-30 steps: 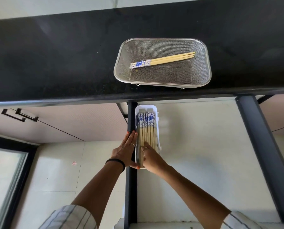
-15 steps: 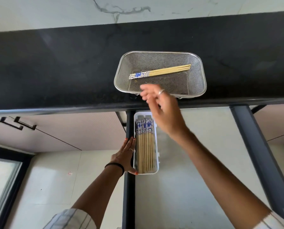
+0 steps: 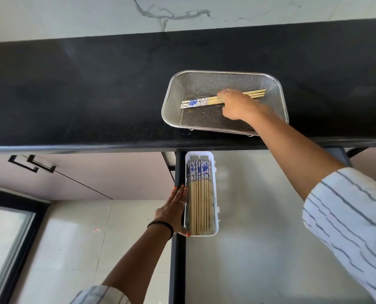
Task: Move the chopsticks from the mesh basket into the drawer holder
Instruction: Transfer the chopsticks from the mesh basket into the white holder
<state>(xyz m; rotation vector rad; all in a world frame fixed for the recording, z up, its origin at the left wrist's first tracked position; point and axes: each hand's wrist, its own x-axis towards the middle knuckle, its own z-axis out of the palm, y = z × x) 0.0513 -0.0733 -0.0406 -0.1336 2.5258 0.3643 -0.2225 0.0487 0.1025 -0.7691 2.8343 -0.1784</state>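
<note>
A steel mesh basket sits on the black counter at the right. A few bamboo chopsticks with blue-and-white ends lie across it. My right hand reaches into the basket, its fingers curled over the middle of those chopsticks. Below the counter edge, the white drawer holder is packed with several matching chopsticks, patterned ends away from me. My left hand lies flat along the holder's left side, thumb hooked under its near corner.
The black counter runs the full width, with a marble wall behind it. A black vertical frame post stands just left of the holder. Cabinet doors with black handles are at the lower left, above a pale tiled floor.
My right hand left the holder, rose over the counter edge and came down onto the chopsticks in the basket. My left hand stayed against the holder's side.
</note>
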